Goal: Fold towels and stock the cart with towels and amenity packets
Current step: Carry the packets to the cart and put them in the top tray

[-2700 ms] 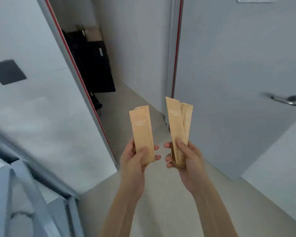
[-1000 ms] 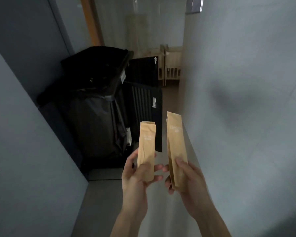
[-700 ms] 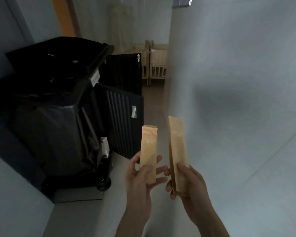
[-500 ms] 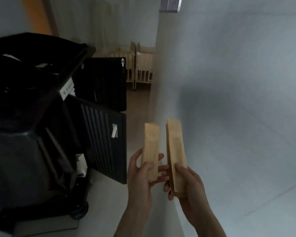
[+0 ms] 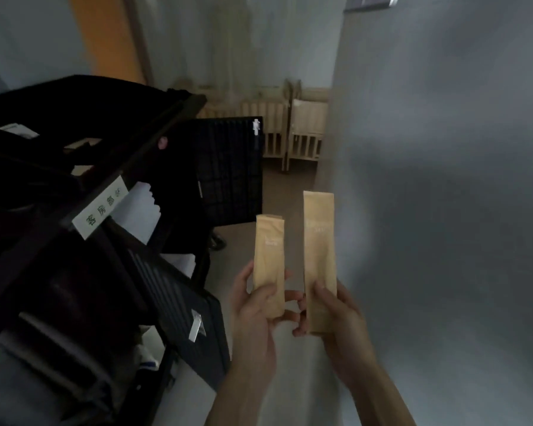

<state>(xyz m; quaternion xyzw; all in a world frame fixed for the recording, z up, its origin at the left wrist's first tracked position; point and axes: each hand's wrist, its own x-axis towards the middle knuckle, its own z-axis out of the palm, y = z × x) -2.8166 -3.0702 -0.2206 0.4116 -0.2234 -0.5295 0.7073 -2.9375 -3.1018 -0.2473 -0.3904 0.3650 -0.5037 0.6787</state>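
Observation:
My left hand grips a short tan paper amenity packet by its lower half, thumb across the front. My right hand holds a taller tan amenity packet upright the same way. Both packets stand side by side a little apart, in front of my chest. The black housekeeping cart fills the left of the view, its top rail bearing a white label. White folded towels show inside the cart under that rail.
A grey wall runs close along the right. A black louvred cart door hangs open toward me, and a second black panel stands beyond it. Wooden cribs stand at the far end of the narrow passage.
I have walked from the bright doorway into the dim passage and up beside the cart, which now fills the left. Both hands keep holding the packets upright.

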